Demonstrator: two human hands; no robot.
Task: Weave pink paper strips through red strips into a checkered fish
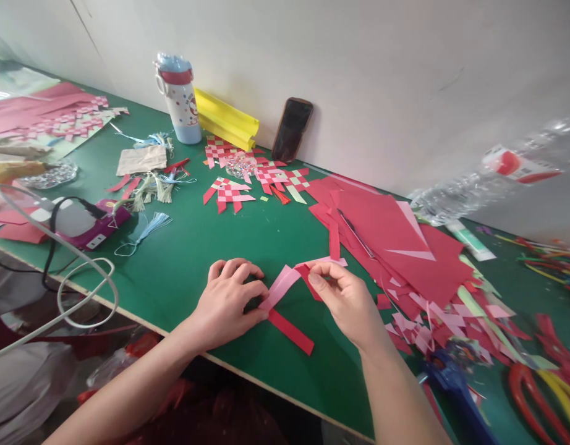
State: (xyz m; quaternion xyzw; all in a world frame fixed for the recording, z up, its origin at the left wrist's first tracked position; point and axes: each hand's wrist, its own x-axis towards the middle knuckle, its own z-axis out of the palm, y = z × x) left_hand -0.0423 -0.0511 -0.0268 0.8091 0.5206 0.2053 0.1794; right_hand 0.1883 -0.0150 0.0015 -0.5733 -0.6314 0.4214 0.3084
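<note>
Low over the green table (211,241), my left hand (232,296) has its thumb and forefinger closed on the near end of a pink paper strip (284,285). A red paper strip (292,332) slants out from under those fingertips toward the front right. My right hand (343,296) pinches a folded red paper strip (308,279) at the pink strip's far end. Just beyond the right hand lie another pink strip (334,261) and an upright red strip (334,240). The fingertips hide parts of the strips where they meet.
Red paper sheets (387,228) with a pen (355,233) lie at right, above paper scraps (433,324) and red-yellow scissors (528,395). Woven checkered pieces (229,191), a phone (292,130) and a bottle (180,102) are at the back. Tassels (150,228) and a purple power strip (104,225) lie left.
</note>
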